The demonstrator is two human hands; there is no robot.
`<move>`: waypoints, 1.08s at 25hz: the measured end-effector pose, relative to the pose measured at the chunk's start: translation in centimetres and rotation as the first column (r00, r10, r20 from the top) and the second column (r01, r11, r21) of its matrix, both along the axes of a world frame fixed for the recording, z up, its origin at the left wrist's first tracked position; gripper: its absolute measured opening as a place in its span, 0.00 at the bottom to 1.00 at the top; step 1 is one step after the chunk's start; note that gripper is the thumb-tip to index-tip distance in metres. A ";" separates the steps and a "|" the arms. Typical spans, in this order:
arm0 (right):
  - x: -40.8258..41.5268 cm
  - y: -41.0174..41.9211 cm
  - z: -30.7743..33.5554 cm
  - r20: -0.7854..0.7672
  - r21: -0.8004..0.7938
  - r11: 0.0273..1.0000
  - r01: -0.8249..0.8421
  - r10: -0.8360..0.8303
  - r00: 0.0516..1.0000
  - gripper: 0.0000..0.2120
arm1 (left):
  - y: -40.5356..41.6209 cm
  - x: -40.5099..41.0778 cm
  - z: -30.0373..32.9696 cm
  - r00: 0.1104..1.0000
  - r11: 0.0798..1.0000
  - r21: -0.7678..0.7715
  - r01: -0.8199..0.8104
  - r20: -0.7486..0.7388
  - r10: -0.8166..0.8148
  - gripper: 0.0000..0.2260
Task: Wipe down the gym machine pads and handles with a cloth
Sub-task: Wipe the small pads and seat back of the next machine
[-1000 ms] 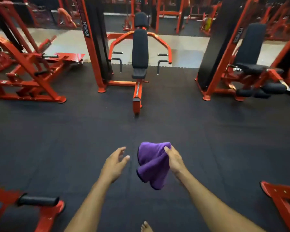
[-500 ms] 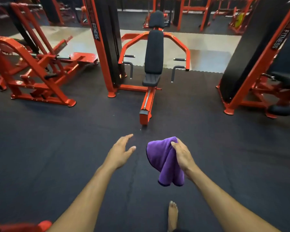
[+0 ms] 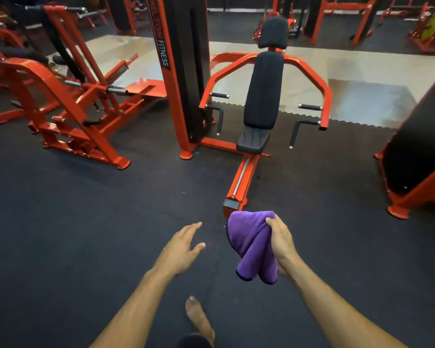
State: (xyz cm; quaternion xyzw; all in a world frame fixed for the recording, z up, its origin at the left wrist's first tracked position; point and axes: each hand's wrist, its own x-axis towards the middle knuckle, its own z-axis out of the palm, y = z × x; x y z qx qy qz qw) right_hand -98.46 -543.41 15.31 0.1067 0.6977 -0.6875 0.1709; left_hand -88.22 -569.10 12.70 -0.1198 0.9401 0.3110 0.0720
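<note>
A purple cloth (image 3: 251,244) hangs bunched from my right hand (image 3: 281,242), which grips its right side. My left hand (image 3: 183,247) is stretched out beside it, fingers straight, holding nothing. Straight ahead stands a red press machine with a long black back pad (image 3: 264,89), a black headrest (image 3: 273,32) above it and a small black seat pad (image 3: 253,140) below. Black handles stick out on its left (image 3: 219,119) and right (image 3: 296,131). Both hands are well short of the machine, just behind its red floor rail (image 3: 241,182).
A red plate-loaded machine (image 3: 68,114) stands at the left, and a black weight-stack column (image 3: 183,71) rises beside the press. Another black and red machine (image 3: 417,156) crowds the right edge. Dark rubber floor (image 3: 73,222) spreads in front; my bare foot (image 3: 199,320) is below.
The press machine has come closer and larger in view as I walk toward it. My right hand still grips the cloth, and my left hand stays open beside it.
</note>
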 end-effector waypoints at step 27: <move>-59.1 -23.3 -5.7 0.082 0.309 0.950 0.044 -0.073 0.994 0.08 | -31.8 -67.3 -4.2 0.927 0.956 -0.056 0.288 0.265 -0.264 0.27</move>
